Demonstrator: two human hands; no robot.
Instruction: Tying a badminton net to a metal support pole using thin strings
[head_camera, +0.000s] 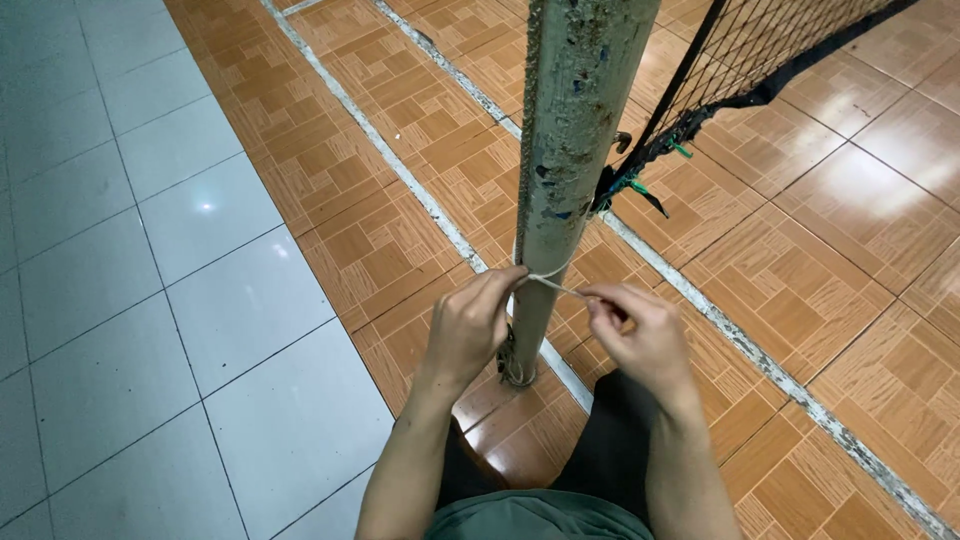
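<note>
Two hands work at one pale string (552, 283) low on a weathered metal post (568, 150); string is wrapped round the post just above its foot, and a short length runs out to the right, drawn straight between the two hands; the straightness suggests it is under pull.

Left hand (472, 325): fingers curled, fingertips pressed together on the string right against the front of the post, probably to pin the wrap in place on the smooth pole; wrist held close in.

Right hand (638, 335): thumb and forefinger pinch the free end of the string just beside the post, the other fingers folded under; it holds off to the right, which keeps the short span taut.

Post: upright, paint flaked and pitted, greyish with blue specks; base sits on a pale painted line (700, 310) crossing the orange parquet-pattern floor (840, 220); something coiled, perhaps cord or wire, lies round the foot, too small to tell.

Dark net (740, 60) hangs from the post's right side, its lower corner lashed on with dark cord and bits of green tie (636, 185), higher up than the string.

Left of the orange area, pale grey tiles (150, 300); person's dark clothing and a greenish garment edge show at the bottom of the view, so the person seems crouched close to the post.
</note>
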